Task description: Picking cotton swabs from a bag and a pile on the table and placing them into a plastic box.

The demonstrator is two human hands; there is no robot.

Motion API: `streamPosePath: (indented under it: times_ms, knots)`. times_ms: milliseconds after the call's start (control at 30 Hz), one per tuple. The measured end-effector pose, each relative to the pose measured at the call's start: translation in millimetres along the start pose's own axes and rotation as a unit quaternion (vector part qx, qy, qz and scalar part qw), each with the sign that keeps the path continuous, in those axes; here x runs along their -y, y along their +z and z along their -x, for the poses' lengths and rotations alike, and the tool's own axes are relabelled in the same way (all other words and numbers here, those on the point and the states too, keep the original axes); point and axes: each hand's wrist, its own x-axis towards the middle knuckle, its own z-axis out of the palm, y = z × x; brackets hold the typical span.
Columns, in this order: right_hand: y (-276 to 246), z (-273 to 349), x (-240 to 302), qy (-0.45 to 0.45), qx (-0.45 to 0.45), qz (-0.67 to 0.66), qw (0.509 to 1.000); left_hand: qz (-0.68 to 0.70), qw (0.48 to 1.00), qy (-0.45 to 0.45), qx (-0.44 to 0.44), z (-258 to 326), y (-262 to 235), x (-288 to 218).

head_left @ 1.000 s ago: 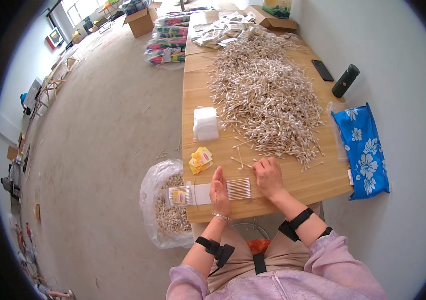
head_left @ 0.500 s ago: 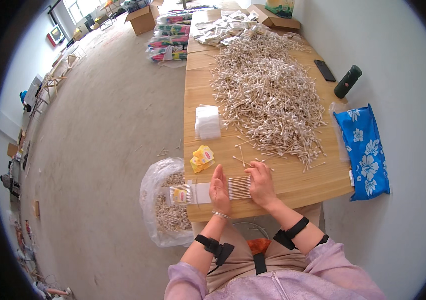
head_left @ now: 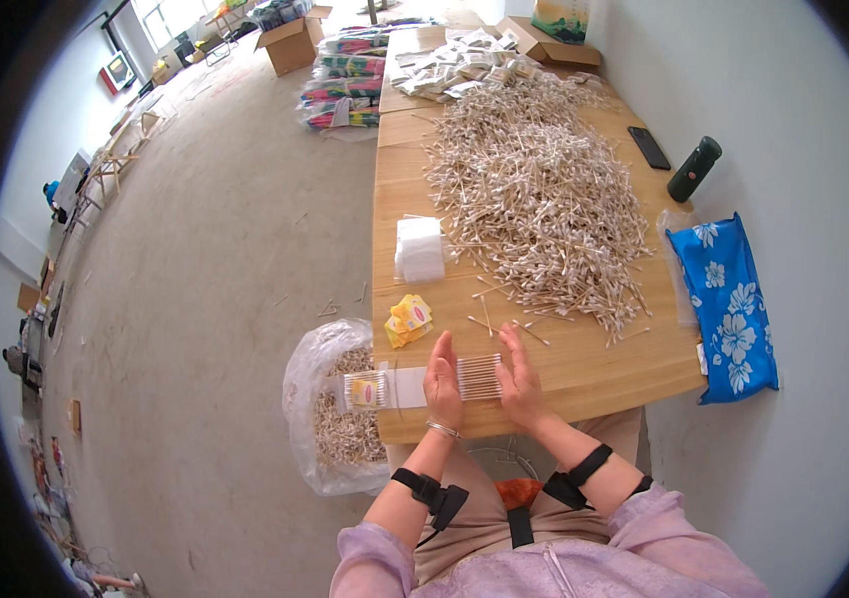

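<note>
A row of cotton swabs (head_left: 479,379) lies side by side at the table's near edge. My left hand (head_left: 443,384) stands on edge at the row's left end, fingers stretched out together. My right hand (head_left: 521,384) is on the opposite end, its palm turned inward and its fingers extended. Both palms touch or nearly touch the swab tips. Left of my left hand, a pale flat strip (head_left: 407,386) leads to a clear packet of swabs (head_left: 365,390) with a yellow card in it, at the table's left edge. Several yellow cards (head_left: 409,321) lie just beyond.
A large heap of loose swabs (head_left: 544,189) covers the table's middle. Left of it sits a stack of clear bags (head_left: 420,249). A phone (head_left: 650,148), dark bottle (head_left: 694,169) and blue floral pouch (head_left: 728,309) line the right side. A swab-filled plastic bag (head_left: 307,404) stands below left.
My right hand has straightened from bent fingers to a flat, upright palm at the row's right end. My left hand keeps its place. The whole view has shifted slightly.
</note>
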Motion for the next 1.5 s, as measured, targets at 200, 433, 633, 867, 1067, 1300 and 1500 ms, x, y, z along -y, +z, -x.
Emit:
streamPosePath:
  times_ms: [200, 433, 633, 867, 1067, 1300, 1500]
  knots:
    - [-20.3, 17.5, 7.3, -0.163, 0.118, 0.263, 0.944, -0.007, 1.000, -0.007, -0.011, 3.0, 7.0, -7.3]
    - [-17.7, 13.4, 3.0, -0.150, 0.106, 0.229, 0.956, -0.007, 1.000, 0.003, -0.009, 2.8, 10.2, -6.1]
    - [-7.4, 11.8, 1.1, -0.133, 0.090, 0.180, 0.970, 0.008, 1.000, -0.008, -0.018, 1.8, 2.0, -1.5]
    - [-14.5, 14.0, 0.2, -0.117, 0.127, 0.321, 0.931, -0.001, 1.000, 0.001, -0.020, 3.5, 9.8, -6.3]
    - [-9.1, 18.0, 9.9, -0.105, 0.188, 0.408, 0.887, -0.016, 1.000, 0.010, -0.024, 3.1, 8.4, -2.1]
    - [-6.0, 15.6, 2.1, -0.088, 0.085, 0.249, 0.961, -0.016, 1.000, 0.007, -0.023, 3.0, 6.1, 1.1]
    - [4.9, -4.7, -0.4, 0.030, -0.010, -0.096, 0.995, -0.013, 1.000, 0.013, -0.020, 2.4, 4.3, 0.6]
